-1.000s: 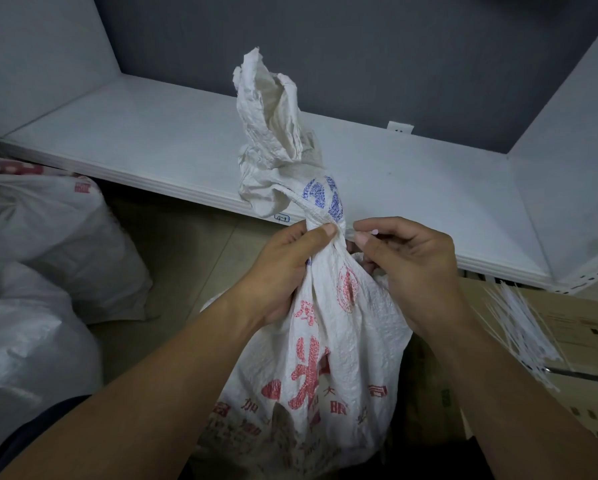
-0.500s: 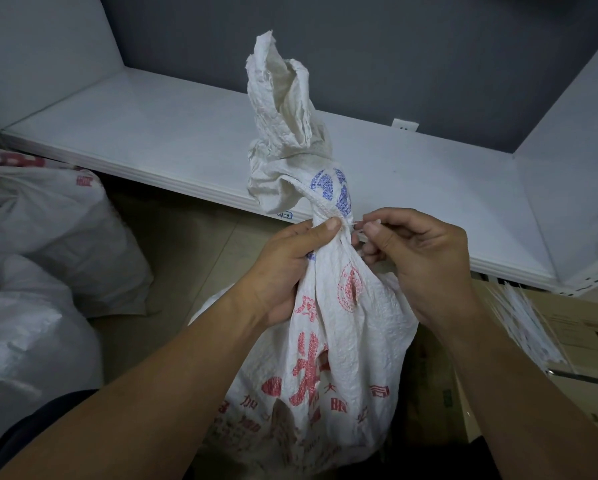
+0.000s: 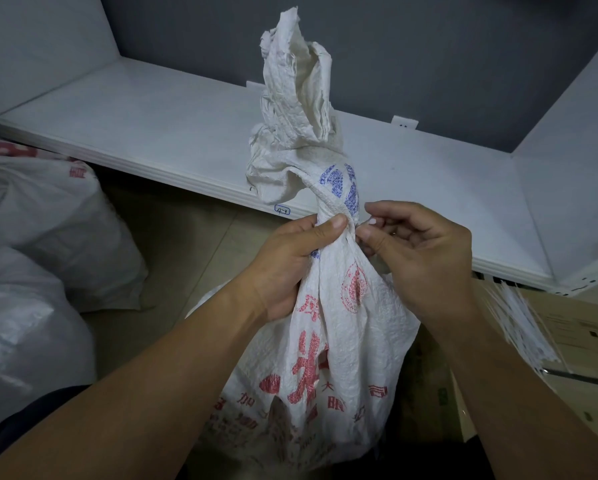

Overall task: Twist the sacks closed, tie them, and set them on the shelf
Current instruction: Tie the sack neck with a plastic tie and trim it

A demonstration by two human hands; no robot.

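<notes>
My left hand (image 3: 290,261) grips the twisted neck of the sack (image 3: 342,341). The fingers wrap round behind it and the thumb lies flat across the front, just under the rope-like twist. The wrist is bent up and the forearm comes in from the lower left. My right hand (image 3: 418,258) sits just beside the neck on the other side, with the fingers curled and the forefinger and thumb reaching toward the twist. A small pale tip shows between them (too small to say whether it is a tie end), so I cannot tell if that hand is pinching anything.

The sack stands upright between my forearms, in front of the white shelf (image 3: 152,133) and not on it. Its loose crumpled top rises above my left thumb. Two other sacks (image 3: 48,220) lie to the left. A bundle of white ties (image 3: 519,323) lies on a cardboard box (image 3: 584,341) to the right.

Half a second ago my right thumb and forefinger were closed tightly together against the neck; now the forefinger is lifted away from the thumb and the hand is a little more open. My left hand's hold has not changed. The sack's top stands taller and straighter than it did a second ago, when it leaned left.
</notes>
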